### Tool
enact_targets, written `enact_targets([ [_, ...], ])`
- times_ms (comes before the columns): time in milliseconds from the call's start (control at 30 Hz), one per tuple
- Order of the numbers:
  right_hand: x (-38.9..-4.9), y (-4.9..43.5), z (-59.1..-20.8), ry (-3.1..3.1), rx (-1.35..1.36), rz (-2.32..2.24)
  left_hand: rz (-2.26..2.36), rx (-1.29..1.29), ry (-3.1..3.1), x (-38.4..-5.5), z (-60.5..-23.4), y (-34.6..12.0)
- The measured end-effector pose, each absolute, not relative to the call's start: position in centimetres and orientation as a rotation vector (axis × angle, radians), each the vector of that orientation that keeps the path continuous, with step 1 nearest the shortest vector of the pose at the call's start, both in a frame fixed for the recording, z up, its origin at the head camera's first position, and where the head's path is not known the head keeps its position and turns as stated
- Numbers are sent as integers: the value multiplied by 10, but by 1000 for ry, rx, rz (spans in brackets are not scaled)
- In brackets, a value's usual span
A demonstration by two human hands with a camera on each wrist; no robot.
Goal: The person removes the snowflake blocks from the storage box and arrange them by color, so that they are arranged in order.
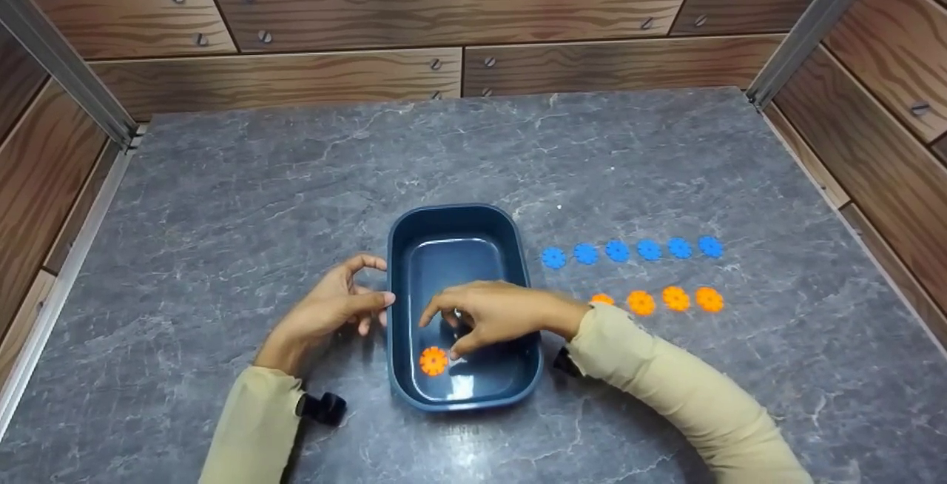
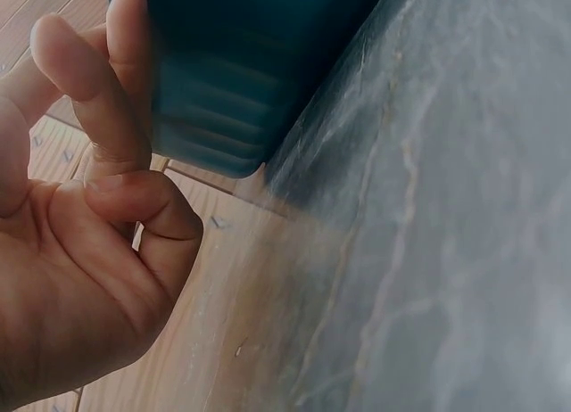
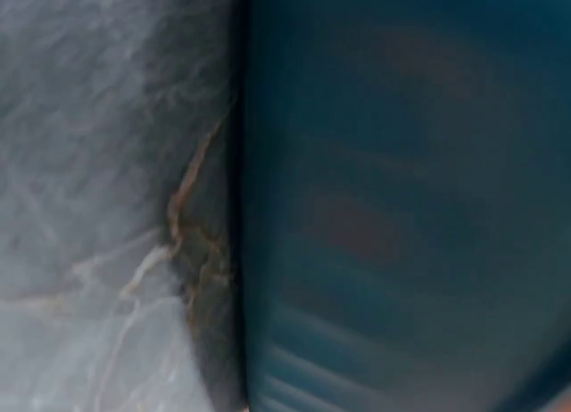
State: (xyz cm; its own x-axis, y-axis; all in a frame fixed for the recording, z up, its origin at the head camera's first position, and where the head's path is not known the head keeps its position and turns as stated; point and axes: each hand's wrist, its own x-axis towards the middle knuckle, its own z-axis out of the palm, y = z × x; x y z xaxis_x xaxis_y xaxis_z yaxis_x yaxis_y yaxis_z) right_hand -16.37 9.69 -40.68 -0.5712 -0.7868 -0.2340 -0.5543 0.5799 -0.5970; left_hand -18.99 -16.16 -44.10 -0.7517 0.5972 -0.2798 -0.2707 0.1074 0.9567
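Note:
A dark blue rectangular tub [image 1: 465, 404] stands on the table. My left hand [image 1: 325, 305] is at its left side, with fingertips touching the outer wall near the rim. In the left wrist view, bent fingers [image 2: 147, 211] show beside the tub's wall [image 2: 214, 91]. Over the inside of the tub reaches my right hand [image 1: 492, 314], its thumb and forefinger apart. One orange notched disc [image 1: 433, 360] lies on the tub's floor, close to the right thumb tip. The right wrist view shows only the tub's outer wall [image 3: 375, 207], without the hand.
To the right of the tub, several blue notched discs [image 1: 617, 251] lie in a row. Nearer runs a row of several orange notched discs [image 1: 675, 298], one partly hidden by the right sleeve [image 1: 666, 373]. Wood-patterned panels [image 1: 451, 7] enclose the grey marbled table [image 1: 296, 166].

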Motion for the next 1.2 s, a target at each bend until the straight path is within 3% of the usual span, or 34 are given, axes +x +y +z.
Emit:
enact_targets([
  [1200, -160, 81, -424, 2401, -1184, -266, 1716, 308, 1748, -190, -440, -161],
])
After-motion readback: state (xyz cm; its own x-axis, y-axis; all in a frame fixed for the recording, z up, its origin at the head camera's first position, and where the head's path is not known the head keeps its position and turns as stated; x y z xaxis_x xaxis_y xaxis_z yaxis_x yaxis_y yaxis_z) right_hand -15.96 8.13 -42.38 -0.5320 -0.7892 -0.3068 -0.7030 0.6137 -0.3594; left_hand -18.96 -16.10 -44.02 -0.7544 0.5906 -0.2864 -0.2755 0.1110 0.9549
